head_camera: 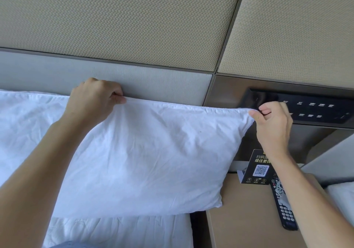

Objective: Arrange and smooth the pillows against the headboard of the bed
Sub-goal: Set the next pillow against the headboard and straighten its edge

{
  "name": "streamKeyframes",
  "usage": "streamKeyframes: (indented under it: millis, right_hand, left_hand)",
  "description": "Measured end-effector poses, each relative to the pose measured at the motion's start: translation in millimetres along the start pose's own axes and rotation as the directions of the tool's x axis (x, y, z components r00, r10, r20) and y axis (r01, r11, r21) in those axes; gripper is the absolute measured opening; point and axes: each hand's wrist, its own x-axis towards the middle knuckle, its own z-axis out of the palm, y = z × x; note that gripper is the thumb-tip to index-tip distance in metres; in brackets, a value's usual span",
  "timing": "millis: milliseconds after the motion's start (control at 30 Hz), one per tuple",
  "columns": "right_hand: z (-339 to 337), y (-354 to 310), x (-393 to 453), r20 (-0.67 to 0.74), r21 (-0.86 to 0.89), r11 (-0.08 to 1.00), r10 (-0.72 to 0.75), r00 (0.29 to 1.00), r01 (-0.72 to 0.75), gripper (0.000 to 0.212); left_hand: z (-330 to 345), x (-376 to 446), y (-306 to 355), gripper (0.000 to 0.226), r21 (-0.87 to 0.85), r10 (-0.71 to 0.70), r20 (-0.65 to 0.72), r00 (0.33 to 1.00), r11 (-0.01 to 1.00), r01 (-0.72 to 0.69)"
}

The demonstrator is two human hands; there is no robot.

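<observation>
A white pillow (153, 155) leans against the grey padded headboard (162, 81), its top edge held up. My left hand (93, 98) pinches that top edge near its middle. My right hand (272, 125) pinches the pillow's top right corner, in front of the black switch panel. A second white pillow (24, 117) lies to the left, partly behind my left arm. The pillow's lower edge rests on the white bed sheet (118, 230).
A black switch panel (316, 110) is set in the wall at right. Below it a tan bedside table (243, 219) holds a black card with a QR code (258, 169) and a black remote control (283, 205). Woven beige wall panels (122, 18) rise above the headboard.
</observation>
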Motion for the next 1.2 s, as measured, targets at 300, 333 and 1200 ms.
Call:
streamKeyframes:
  millis: [300,333,1200]
  right_hand:
    - [-6.4,-24.7,-6.5,-0.020,0.086,0.996,-0.021,1.000,0.022,0.009]
    - [-4.8,-37.9,-9.1,-0.031,0.114,0.992,-0.059,0.998,0.062,0.006]
    - [118.6,-250.6,-47.7,0.492,0.079,0.923,-0.365,0.790,0.377,0.013]
  left_hand:
    - [1.0,-2.7,-2.0,0.009,-0.012,0.018,0.001,1.000,1.000,-0.018]
    - [1.1,-3.0,-2.1,0.009,-0.014,0.015,0.002,1.000,1.000,-0.015]
    - [-72.6,-21.5,-136.4,0.002,0.028,-0.120,0.139,0.983,0.993,0.117]
